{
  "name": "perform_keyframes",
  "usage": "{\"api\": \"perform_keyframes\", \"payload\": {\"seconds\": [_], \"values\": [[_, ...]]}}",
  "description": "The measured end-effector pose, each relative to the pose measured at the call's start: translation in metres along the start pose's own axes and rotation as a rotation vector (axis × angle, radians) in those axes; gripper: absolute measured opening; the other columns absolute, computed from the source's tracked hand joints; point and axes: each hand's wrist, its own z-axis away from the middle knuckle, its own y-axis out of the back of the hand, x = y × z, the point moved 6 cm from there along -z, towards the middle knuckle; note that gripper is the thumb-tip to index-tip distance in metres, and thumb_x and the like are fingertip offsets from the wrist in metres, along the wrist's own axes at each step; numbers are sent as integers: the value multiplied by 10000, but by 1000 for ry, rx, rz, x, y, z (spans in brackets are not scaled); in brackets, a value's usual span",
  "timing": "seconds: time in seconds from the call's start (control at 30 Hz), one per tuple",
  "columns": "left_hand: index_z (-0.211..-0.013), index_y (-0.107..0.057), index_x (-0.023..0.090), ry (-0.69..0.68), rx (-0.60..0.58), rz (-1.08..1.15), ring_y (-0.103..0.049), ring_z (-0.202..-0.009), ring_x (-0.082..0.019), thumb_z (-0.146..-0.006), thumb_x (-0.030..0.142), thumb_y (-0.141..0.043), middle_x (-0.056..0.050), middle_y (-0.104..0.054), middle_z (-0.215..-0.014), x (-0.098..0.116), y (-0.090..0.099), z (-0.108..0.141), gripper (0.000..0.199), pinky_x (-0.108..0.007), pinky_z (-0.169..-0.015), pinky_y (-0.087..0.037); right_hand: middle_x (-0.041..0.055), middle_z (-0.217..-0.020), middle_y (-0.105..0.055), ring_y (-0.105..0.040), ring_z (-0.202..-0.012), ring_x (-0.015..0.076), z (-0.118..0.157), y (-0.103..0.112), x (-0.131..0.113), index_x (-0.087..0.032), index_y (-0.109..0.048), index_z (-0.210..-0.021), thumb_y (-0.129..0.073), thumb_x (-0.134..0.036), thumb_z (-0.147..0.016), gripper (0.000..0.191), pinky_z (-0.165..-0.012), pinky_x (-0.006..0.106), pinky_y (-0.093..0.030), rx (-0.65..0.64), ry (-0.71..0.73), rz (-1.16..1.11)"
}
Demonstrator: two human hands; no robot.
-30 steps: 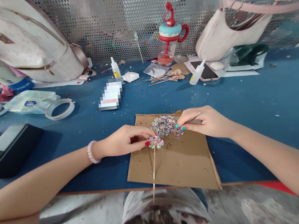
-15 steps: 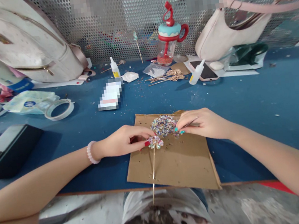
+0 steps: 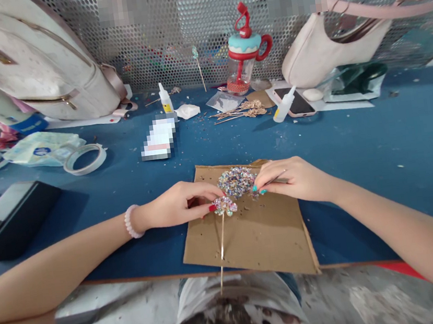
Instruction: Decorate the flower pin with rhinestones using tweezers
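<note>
Between the thumb and fingers of my left hand (image 3: 184, 202) is the sparkling beaded head of a hairpin (image 3: 225, 206), whose thin gold stick points down past the table edge. My right hand (image 3: 291, 178) pinches slim metal tweezers (image 3: 277, 176), their tips low beside a pile of multicoloured rhinestones (image 3: 237, 181). Whether the tips hold a stone is too small to tell. The pile lies on a sheet of brown cardboard (image 3: 250, 242), with a few loose stones scattered around it.
Behind the cardboard are gold hairpins (image 3: 240, 112), two glue bottles (image 3: 165, 99) (image 3: 284, 105), a phone (image 3: 299, 102) and a lidded cup (image 3: 242, 64). A tape roll (image 3: 85, 159), a black case (image 3: 16, 220) and a backpack (image 3: 58, 60) stand left; a handbag (image 3: 310, 56) is back right.
The right fingers and tweezers have shifted very slightly by the edge of the pile. My left hand and the beaded hairpin stay almost in place.
</note>
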Motion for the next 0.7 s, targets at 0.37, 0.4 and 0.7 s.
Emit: {"api": "perform_keyframes", "payload": {"seconds": [0.37,0.4,0.7], "values": [[-1175,-605,166,28,0,30,-638,-721,-59,-920,215,-557,-44,-731,-1023,-1,0,0,264,-121,-594,-460,16,-873,-740,-687,-818,122,0,0,0,-195,-698,-879,-569,-212,-910,134,-747,240,-533,-3,-13,12],[-1178,-603,167,28,0,30,-639,-724,-59,-920,215,-558,-41,-732,-1015,-1,0,0,266,-119,-595,-459,16,-872,-740,-687,-816,121,0,0,0,-193,-698,-879,-570,-210,-909,132,-744,237,-533,2,-10,15],[-1201,-595,165,22,-2,13,-645,-752,-82,-920,235,-556,-65,-722,-1065,-3,0,0,293,-147,-624,-481,19,-872,-741,-689,-809,126,0,-1,2,-192,-701,-872,-579,-217,-904,129,-739,242,-536,4,-16,0]]}}
